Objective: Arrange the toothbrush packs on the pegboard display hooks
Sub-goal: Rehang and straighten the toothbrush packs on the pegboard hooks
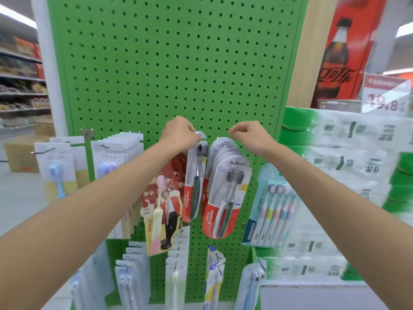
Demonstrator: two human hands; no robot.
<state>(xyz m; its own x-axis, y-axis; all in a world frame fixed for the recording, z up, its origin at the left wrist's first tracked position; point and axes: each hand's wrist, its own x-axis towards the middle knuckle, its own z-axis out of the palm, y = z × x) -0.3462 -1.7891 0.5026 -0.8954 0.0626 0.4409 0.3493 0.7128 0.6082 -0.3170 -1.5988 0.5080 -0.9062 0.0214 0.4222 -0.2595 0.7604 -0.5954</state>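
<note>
One Colgate toothbrush pack (194, 182) hung from the left hand (180, 133), whose grip was pinched shut on the pack's top tab at about 12 o'clock of its body, so the long axis ran nearly straight down toward 6 o'clock. The right hand (247, 135), at 3 o'clock of the left and just beside it, had its fingertips narrowed at the top of the row of Colgate packs (223, 186) already hanging on the green pegboard (178, 63); whether it held a tab or the hook itself I could not tell. The hook end lay between the two hands, so the left was judged nearer for threading the held pack on.
</note>
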